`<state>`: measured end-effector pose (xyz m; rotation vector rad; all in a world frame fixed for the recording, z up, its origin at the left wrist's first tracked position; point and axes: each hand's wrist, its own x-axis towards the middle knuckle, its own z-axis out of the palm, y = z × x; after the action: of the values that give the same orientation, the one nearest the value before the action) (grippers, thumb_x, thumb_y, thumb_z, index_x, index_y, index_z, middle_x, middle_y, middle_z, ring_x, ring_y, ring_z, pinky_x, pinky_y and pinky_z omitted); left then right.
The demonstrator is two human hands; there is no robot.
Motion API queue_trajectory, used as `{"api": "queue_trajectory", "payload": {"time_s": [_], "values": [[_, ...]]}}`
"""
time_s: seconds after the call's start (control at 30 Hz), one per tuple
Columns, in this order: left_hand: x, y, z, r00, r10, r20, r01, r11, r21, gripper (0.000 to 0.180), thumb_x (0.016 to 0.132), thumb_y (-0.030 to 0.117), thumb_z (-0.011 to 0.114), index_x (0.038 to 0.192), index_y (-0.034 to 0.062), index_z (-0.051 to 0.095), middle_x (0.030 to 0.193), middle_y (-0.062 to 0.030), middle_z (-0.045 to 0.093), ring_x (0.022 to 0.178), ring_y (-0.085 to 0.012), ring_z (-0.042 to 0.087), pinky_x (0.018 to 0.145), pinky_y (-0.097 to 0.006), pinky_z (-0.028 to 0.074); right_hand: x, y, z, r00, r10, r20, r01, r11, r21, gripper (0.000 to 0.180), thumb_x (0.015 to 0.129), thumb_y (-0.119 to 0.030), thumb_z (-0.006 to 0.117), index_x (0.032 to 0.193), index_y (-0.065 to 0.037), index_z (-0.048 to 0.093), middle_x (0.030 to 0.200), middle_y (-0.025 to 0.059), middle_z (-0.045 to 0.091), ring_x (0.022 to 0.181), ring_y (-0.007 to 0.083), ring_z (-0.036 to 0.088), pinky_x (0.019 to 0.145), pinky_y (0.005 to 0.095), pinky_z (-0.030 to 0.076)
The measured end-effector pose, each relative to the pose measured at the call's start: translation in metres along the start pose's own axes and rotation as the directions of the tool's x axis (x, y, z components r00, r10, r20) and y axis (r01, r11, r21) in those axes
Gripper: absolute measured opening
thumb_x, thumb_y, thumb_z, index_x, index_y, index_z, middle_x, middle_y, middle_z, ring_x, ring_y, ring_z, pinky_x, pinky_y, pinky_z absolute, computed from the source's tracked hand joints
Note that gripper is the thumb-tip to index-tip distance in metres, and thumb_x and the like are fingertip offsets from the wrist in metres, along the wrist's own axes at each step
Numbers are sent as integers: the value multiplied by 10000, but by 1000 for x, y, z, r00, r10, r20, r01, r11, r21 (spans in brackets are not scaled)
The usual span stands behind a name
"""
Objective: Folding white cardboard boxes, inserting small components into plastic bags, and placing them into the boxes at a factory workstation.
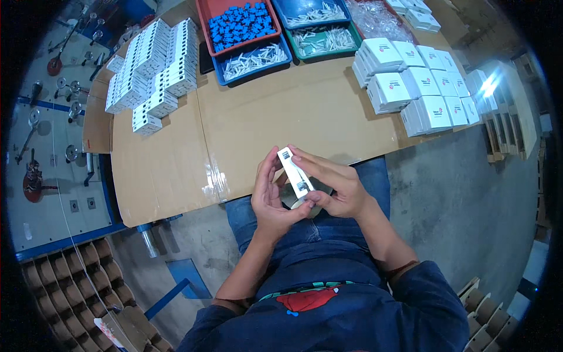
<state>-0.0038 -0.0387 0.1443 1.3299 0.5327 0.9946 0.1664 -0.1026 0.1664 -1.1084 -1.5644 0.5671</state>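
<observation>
A slim white piece (295, 172), box-like with dark details along its upturned narrow side, is held between my two hands above my lap, close to the table's near edge. My left hand (270, 202) cups it from the left, with the thumb reaching toward its lower end. From the right, my right hand (340, 188) closes on it. The right fingers lie along its upper part and the thumb presses near the lower end. My fingers and palms cover its broad faces.
The cardboard-covered table (264, 123) carries stacked white blocks with dark openings (152, 64) at left and stacked white boxes (419, 85) at right. Along the back stand a red tray (201, 17) of blue parts, blue and green trays (302, 60) of white pieces, and clear plastic bags (378, 20).
</observation>
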Motion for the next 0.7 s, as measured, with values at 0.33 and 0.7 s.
{"api": "queue_trajectory", "payload": {"time_s": [0.33, 0.7], "values": [[1, 3, 4, 997, -54, -47, 53, 999, -13, 1007, 674, 49, 864, 1533, -51, 348, 1454, -132, 458, 1364, -283, 498, 1092, -433, 501, 4, -7, -1, 999, -17, 37, 22, 991, -135, 536, 994, -171, 636, 1465, 50, 508, 1456, 291, 544, 1310, 406, 589, 1083, 430, 495], [-1, 1, 8, 989, -110, -96, 105, 993, -50, 978, 702, 56, 841, 1532, -47, 334, 1432, -166, 492, 1345, -278, 507, 1091, -424, 497, 5, -6, -1, 997, -15, 75, 39, 939, -341, 479, 1020, -169, 595, 1434, 59, 519, 1387, 242, 611, 1204, 372, 660, 979, 414, 567]]}}
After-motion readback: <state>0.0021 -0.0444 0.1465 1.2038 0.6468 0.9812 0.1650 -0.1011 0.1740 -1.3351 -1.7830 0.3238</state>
